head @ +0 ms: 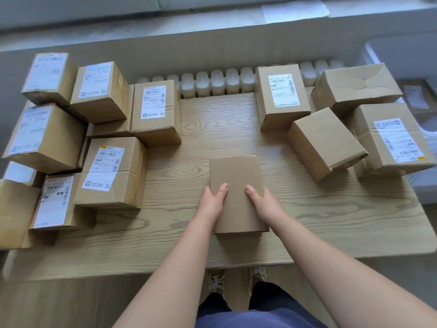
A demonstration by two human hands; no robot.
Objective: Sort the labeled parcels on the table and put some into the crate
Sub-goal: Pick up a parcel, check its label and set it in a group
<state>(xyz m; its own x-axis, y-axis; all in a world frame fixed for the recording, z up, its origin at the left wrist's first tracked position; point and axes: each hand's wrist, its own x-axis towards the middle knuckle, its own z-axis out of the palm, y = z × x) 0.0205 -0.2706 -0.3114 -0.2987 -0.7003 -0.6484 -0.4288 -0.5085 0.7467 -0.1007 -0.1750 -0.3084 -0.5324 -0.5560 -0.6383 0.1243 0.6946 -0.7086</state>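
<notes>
A plain brown parcel [236, 183] with no label showing sits in the middle of the wooden table [201, 138]. My left hand [212, 197] grips its left side, thumb on top. My right hand [262, 200] grips its right side the same way. Several labeled parcels [113, 169] crowd the table's left side, some stacked. On the right stand a labeled parcel [282, 95], two plain-topped parcels [324, 143], and another labeled one [392, 138]. No crate is clearly visible.
A white radiator [217, 82] runs behind the table's far edge. A white bin-like object [402, 55] and blurred items sit at the far right beyond the table. My feet show below the near table edge.
</notes>
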